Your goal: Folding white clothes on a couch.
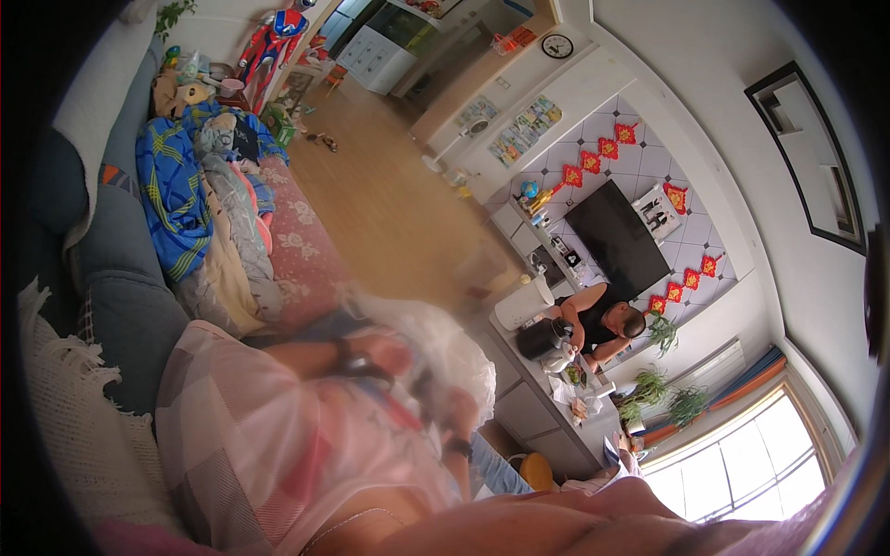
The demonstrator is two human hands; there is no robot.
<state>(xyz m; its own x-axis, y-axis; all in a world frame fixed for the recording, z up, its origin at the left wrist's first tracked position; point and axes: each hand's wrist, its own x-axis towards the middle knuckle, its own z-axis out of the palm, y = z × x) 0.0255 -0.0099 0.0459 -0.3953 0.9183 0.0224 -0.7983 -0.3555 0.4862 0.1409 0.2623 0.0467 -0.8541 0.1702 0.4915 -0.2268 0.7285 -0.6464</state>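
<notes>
Holding a white translucent plastic bag (pixel 436 347) above the lap, both hands blur: the left hand (pixel 389 357) grips its near side, the right hand (pixel 454 408) its lower edge; their fingers' spread I cannot tell. Behind lies a blue patterned blanket (pixel 171 199).

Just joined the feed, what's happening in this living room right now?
The picture is tilted and motion-blurred. The person's two hands, one near and one near, are on a white, gauzy piece of fabric bunched over a pink checked cloth; the exact grip is too blurred to tell. A sofa piled with crumpled clothes and a blue blanket lies alongside. Farther off, another person leans over a cluttered grey counter.
</notes>
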